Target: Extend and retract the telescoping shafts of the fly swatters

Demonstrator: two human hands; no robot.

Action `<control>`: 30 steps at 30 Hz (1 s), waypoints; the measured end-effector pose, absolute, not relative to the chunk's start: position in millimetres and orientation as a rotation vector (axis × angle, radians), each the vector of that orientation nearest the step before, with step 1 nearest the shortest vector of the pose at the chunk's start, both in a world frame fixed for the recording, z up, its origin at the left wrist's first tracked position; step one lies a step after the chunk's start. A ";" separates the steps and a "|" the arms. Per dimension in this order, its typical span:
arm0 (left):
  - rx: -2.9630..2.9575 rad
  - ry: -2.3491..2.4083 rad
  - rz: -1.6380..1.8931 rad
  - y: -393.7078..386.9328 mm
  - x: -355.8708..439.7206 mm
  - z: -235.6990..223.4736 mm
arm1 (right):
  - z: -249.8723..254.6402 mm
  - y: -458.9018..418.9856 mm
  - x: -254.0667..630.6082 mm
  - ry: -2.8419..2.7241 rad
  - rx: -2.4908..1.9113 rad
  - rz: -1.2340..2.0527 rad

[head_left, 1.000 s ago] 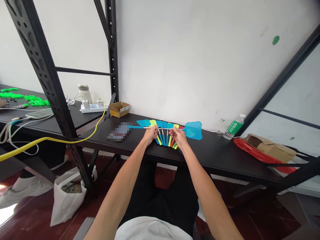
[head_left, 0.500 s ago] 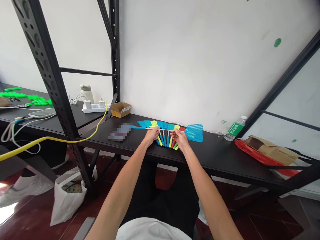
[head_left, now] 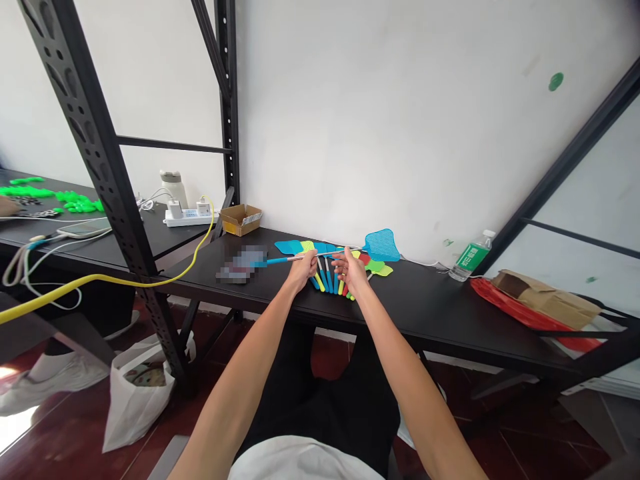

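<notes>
A blue fly swatter with a thin metal rod is held above the black table, its mesh head at the right and its blue handle at the left. My left hand is closed around the rod near the handle. My right hand has the rod between thumb and fingers closer to the head, the other fingers loosely spread. Beneath my hands, several more fly swatters in blue, yellow, red and green lie fanned in a row, handles toward me. My hands partly hide them.
A blurred-out item lies left of the swatters, with a small cardboard box behind. A water bottle and a brown paper bag are at the right. A yellow cable crosses the left side near the black rack post.
The swatter's head has risen and shifted slightly left, so the rod now tilts upward to the right. My right hand's fingers have loosened. Green and yellow swatter heads beneath have come into view.
</notes>
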State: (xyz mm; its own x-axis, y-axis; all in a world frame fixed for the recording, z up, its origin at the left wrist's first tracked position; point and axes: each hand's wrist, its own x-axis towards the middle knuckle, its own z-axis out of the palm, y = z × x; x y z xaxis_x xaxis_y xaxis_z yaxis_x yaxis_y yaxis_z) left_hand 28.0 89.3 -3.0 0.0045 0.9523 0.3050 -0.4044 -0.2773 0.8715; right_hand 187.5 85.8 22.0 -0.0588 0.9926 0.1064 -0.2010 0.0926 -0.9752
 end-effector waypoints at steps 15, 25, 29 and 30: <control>1.279 0.733 1.418 86.1 31.5 -5.3 | 11.0 97.0 166.9 -1.039 -1.023 1.121; 1.265 0.751 1.414 87.4 30.9 -7.3 | 2.9 106.0 169.1 -0.997 -1.001 1.057; 1.258 0.756 1.410 86.7 31.0 -6.8 | 2.7 107.0 171.7 -0.985 -0.989 1.060; 1.257 0.758 1.409 86.2 30.9 -6.4 | 3.0 106.8 172.1 -0.984 -0.984 1.062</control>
State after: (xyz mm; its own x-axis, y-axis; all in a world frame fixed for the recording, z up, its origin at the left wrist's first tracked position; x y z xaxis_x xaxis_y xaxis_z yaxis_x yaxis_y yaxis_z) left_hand 30.9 86.2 -6.4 0.1055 0.9523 0.2863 -0.2861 -0.2466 0.9259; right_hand 172.1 106.8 3.0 0.1937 0.9694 0.1511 -0.2242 0.1937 -0.9551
